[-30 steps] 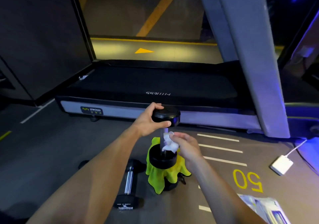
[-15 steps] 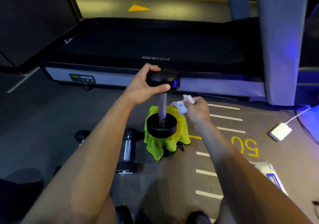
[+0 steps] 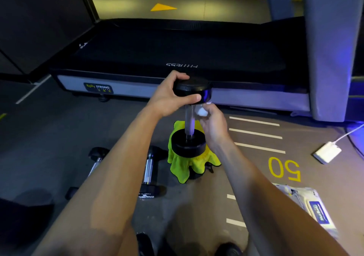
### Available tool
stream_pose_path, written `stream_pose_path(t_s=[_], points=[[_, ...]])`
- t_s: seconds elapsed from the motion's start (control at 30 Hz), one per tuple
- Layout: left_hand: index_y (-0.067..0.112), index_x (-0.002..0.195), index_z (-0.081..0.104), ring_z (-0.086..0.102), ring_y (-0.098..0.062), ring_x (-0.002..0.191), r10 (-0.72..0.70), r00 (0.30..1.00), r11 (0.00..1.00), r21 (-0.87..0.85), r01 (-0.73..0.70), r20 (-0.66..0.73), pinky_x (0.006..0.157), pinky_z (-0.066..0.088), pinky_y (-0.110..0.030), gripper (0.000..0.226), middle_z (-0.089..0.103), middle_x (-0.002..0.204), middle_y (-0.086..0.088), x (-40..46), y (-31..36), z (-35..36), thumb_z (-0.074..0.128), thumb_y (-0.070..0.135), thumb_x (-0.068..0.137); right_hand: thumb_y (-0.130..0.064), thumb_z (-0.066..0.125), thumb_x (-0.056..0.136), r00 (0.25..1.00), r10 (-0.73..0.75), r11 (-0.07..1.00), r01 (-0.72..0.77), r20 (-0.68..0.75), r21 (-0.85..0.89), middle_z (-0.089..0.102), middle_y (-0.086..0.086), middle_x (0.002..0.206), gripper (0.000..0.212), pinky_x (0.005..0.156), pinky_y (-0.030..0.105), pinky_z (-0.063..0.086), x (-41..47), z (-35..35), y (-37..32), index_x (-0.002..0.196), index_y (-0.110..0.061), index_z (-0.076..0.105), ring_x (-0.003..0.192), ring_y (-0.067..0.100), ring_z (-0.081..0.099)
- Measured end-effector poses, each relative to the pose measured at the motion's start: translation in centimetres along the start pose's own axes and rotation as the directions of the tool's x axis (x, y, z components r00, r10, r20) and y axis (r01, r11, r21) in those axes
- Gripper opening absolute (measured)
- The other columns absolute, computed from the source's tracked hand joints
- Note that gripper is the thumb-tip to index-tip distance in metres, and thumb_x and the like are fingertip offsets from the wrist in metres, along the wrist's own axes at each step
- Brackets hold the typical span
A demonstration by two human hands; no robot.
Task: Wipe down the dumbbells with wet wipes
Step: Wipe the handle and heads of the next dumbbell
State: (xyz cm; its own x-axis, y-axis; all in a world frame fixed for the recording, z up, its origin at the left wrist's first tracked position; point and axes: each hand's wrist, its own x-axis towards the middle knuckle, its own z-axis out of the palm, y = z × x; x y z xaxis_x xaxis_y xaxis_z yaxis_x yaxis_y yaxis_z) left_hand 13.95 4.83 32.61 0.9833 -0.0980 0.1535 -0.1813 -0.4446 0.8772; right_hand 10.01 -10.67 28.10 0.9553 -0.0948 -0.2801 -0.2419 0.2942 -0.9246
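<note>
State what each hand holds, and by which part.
Left hand grips the upright dumbbell by its top head; right hand pinches a crumpled wet wipe beside the handle.

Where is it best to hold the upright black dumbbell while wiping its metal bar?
Grip the upper black round head from above and the left, as the left hand does. It stands on end on the yellow-green cloth, leaving the bar free.

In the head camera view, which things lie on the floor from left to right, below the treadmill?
Left dumbbell lying flat → second flat dumbbell → upright dumbbell on the yellow-green cloth → yellow "50" marking → wet wipes pack → white adapter.
</note>
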Motion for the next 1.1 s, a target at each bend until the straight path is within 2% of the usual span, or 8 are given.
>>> stream_pose_path(t_s=[0.1, 0.23, 0.37, 0.5, 0.77, 0.87, 1.0, 1.1], points=[[0.028, 0.123, 0.058, 0.061, -0.003, 0.117, 0.0, 1.0, 1.0, -0.027, 0.0, -0.003, 0.096, 0.048, -0.014, 0.059, 0.057, 0.119, 0.024, 0.0, 0.0, 0.0, 0.094, 0.03, 0.076, -0.017, 0.045, 0.093, 0.998, -0.059, 0.998, 0.059, 0.01, 0.001, 0.074, -0.005, 0.079, 0.039, 0.088, 0.029, 0.048, -0.8, 0.8, 0.6, 0.066, -0.02, 0.074, 0.081, 0.01, 0.067], [0.027, 0.125, 0.059, 0.06, 0.0, 0.115, -0.011, 1.0, 0.999, -0.041, 0.011, 0.006, 0.095, 0.05, -0.016, 0.061, 0.058, 0.12, 0.023, 0.2, 0.2, 0.2, 0.094, 0.031, 0.075, -0.002, 0.062, 0.091, 0.966, -0.254, 0.957, 0.243, -0.052, -0.156, 0.077, 0.007, 0.094, 0.015, 0.087, 0.028, 0.052, -0.8, 1.3, 1.7, 0.091, -0.016, 0.065, 0.088, 0.009, 0.069], [0.026, 0.124, 0.059, 0.061, 0.003, 0.111, -0.029, 1.0, 0.998, -0.058, 0.029, -0.008, 0.088, 0.049, -0.013, 0.061, 0.06, 0.118, 0.022, 0.2, 0.5, 0.5, 0.094, 0.029, 0.074, -0.001, 0.076, 0.084, 0.953, -0.244, 0.969, 0.234, -0.179, -0.077, 0.078, -0.002, 0.1, 0.032, 0.092, 0.026, 0.055, 0.1, 2.3, 1.9, 0.103, -0.021, 0.061, 0.088, 0.002, 0.07], [0.024, 0.125, 0.06, 0.062, 0.0, 0.111, -0.037, 0.999, 0.997, -0.07, 0.035, -0.024, 0.092, 0.052, -0.017, 0.063, 0.063, 0.119, 0.018, 0.0, 0.5, 0.5, 0.095, 0.028, 0.073, -0.013, 0.075, 0.09, 0.949, -0.257, 0.962, 0.234, -0.184, -0.14, 0.076, -0.004, 0.108, 0.028, 0.08, 0.014, 0.05, 1.3, 3.5, 2.6, 0.115, -0.019, 0.066, 0.087, 0.0, 0.067], [0.021, 0.127, 0.061, 0.062, -0.002, 0.111, -0.061, 0.998, 0.994, -0.089, 0.06, -0.015, 0.091, 0.049, -0.014, 0.062, 0.063, 0.121, 0.014, 0.3, 0.1, -0.4, 0.094, 0.025, 0.075, -0.049, 0.053, 0.085, 0.985, -0.162, 0.935, 0.171, 0.054, -0.31, 0.071, -0.003, 0.123, 0.052, 0.107, 0.044, 0.049, 2.9, 4.3, 2.1, 0.131, -0.027, 0.061, 0.12, 0.017, 0.063], [0.022, 0.129, 0.06, 0.059, 0.005, 0.108, -0.074, 0.997, 0.992, -0.1, 0.075, 0.007, 0.083, 0.047, -0.005, 0.062, 0.062, 0.12, 0.017, 0.2, -0.2, -0.8, 0.092, 0.024, 0.077, -0.049, 0.053, 0.077, 0.982, -0.144, 0.916, 0.178, 0.121, -0.359, 0.069, 0.001, 0.128, 0.064, 0.108, 0.042, 0.048, 3.5, 4.3, 2.2, 0.135, -0.021, 0.06, 0.122, 0.016, 0.061], [0.025, 0.13, 0.059, 0.059, 0.007, 0.111, -0.075, 0.997, 0.994, -0.085, 0.074, -0.01, 0.083, 0.046, -0.004, 0.062, 0.063, 0.122, 0.018, 0.1, -0.4, -0.8, 0.092, 0.028, 0.077, -0.032, 0.06, 0.092, 0.964, -0.244, 0.889, 0.267, 0.106, -0.373, 0.064, 0.0, 0.129, 0.048, 0.102, 0.033, 0.047, 3.4, 4.9, 2.7, 0.137, -0.016, 0.056, 0.12, 0.014, 0.059], [0.024, 0.13, 0.058, 0.058, 0.008, 0.11, -0.073, 0.997, 0.994, -0.085, 0.071, -0.016, 0.082, 0.045, -0.002, 0.063, 0.062, 0.12, 0.019, 0.3, -0.4, -0.7, 0.092, 0.029, 0.077, -0.038, 0.067, 0.092, 0.931, -0.364, 0.732, 0.298, 0.019, -0.613, 0.052, 0.009, 0.131, 0.05, 0.104, 0.033, 0.042, 3.7, 4.6, 3.1, 0.134, -0.011, 0.059, 0.12, 0.028, 0.052]])
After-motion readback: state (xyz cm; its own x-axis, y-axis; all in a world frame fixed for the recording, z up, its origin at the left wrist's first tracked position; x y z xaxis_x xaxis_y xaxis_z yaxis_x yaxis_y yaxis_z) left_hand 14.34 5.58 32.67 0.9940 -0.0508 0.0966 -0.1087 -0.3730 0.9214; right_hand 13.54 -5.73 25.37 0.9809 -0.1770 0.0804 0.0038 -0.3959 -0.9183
